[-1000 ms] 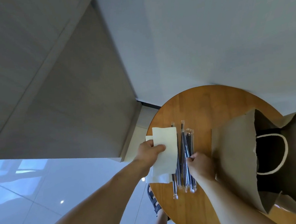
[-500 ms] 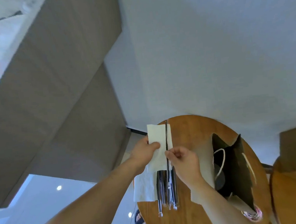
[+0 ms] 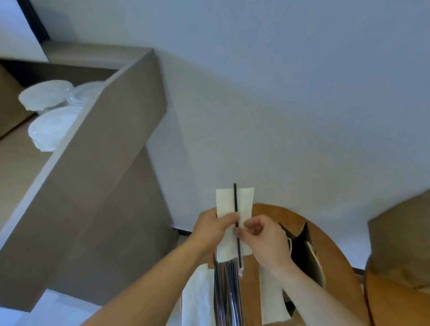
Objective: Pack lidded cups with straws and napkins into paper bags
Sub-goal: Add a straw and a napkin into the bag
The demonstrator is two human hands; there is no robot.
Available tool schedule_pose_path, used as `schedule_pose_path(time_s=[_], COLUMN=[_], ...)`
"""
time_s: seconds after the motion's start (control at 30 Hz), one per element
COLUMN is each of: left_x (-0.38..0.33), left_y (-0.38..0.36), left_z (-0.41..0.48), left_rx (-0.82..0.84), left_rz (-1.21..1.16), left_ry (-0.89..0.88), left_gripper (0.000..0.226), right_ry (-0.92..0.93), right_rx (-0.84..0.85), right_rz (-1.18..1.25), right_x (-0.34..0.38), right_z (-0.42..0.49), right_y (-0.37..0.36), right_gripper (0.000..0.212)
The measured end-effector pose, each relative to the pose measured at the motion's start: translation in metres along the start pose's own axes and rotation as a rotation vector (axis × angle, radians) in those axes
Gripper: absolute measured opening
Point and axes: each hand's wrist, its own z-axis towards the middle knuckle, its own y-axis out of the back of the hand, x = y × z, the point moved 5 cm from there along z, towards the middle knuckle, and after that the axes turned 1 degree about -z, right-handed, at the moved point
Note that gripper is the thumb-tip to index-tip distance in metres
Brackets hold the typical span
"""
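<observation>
— Holding what, exactly, when you looked?

— The left hand gripped a white paper napkin, a soft oblong sheet held upright above the far edge of the round desk, with the thumb curled over its front. The right hand pinched one thin black straw between thumb and forefinger. It lay lengthwise against the middle of that napkin, and its lower tip hung below the sheet.

— And the desk itself?

— Smooth, warm brown wood, circular. On its left part lay a straw bundle, dark rods glossy in clear sleeves, pointing toward the person. A left napkin lay flat and overhung the desk's left edge. A right napkin lay flat on the bundle's other side, partly under the right forearm.

— The bag?

— A brown kraft paper bag stood open on the desk's right part, just beside the right wrist, with a pale cord handle at its mouth. Its inside was too dark to make out.

— Beyond the desk?

— To its right, a second desk of the same wood carried more brown bags, creased and slumped. Up and left of the desk, a matte taupe shelf held clear plastic lids, round and domed. What sat under them I couldn't tell.
</observation>
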Motion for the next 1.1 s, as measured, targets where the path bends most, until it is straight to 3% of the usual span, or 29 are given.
schedule_pose_path(time_s=[0.1,0.23,0.33,0.5,0.6,0.67,0.73,0.9,0.97,1.03,1.1], left_x=[-0.024,-0.056,-0.076,-0.087,-0.078,-0.060,-0.030,0.054,0.069,0.079,0.085], left_y=[-0.010,-0.032,-0.049,-0.073,-0.079,-0.074,-0.067,-0.089,-0.103,-0.114,-0.119], left_z=[-0.005,-0.015,-0.020,-0.019,-0.011,-0.004,-0.001,-0.008,-0.010,-0.007,-0.005], left_rx=[0.045,0.128,0.162,0.209,0.254,0.218,0.192,0.446,0.422,0.325,0.209], left_rz=[0.010,0.021,0.048,0.078,0.065,0.207,0.498,0.972,0.976,0.925,0.907], left_ry=[-0.059,-0.154,-0.214,-0.251,-0.207,-0.164,-0.100,0.215,0.249,0.232,0.221], left_gripper=[0.018,0.014,0.017,0.019,0.034,0.043,0.053,0.090,0.067,0.037,0.028], right_ry=[0.039,0.062,0.104,0.087,0.052,-0.006,-0.062,-0.192,-0.276,-0.354,-0.402], right_rx=[-0.054,0.045,0.030,-0.042,-0.163,-0.243,-0.277,-0.275,-0.196,-0.109,-0.047], right_rz=[0.028,0.114,0.111,0.116,0.127,0.166,0.202,0.134,0.045,-0.044,-0.165], right_x=[0.016,0.034,0.042,0.043,0.037,0.027,0.017,-0.004,-0.020,-0.039,-0.055], right_z=[0.003,0.009,0.011,0.014,0.019,0.025,0.031,0.047,0.050,0.049,0.043], right_y=[0.028,0.054,0.072,0.097,0.120,0.134,0.139,0.115,0.101,0.091,0.091], right_gripper=[0.049,0.026,0.011,0.007,0.008,0.008,0.008,0.008,0.003,0.013,0.019])
